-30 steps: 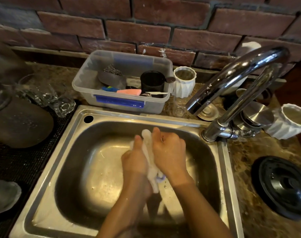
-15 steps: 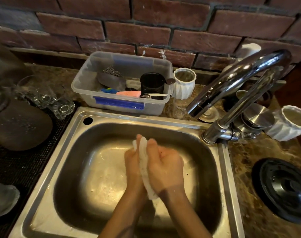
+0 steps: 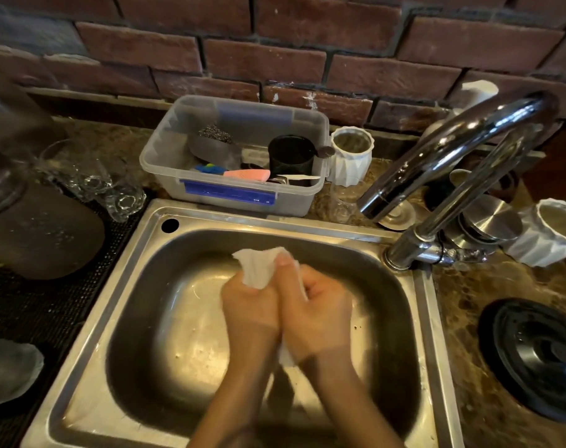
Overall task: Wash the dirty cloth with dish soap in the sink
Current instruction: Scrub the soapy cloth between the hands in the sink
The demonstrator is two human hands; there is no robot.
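Head view, looking down: both hands pressing together over the middle of the sink (image 3: pixel 120 286). Left hand (image 3: pixel 251 307) closing around the white cloth (image 3: pixel 257 265), right hand (image 3: pixel 317 313) squeezing it from the other side. Cloth bunching out above the fingers, one end showing below the wrists. Tap (image 3: pixel 446 163) arching at right, plastic box (image 3: pixel 239 156) sitting behind the sink.

White cloth (image 3: pixel 258 267), bunched, pressed betw. both hands over middle of sink (image 3: pixel 120 286). Far end sticks up past fingers, crumpled; small bit shows near wrists. Sink: stainless steel, rectangular basin w/ rounded corners, wet, a few specks on bottom. Soap not discernible.
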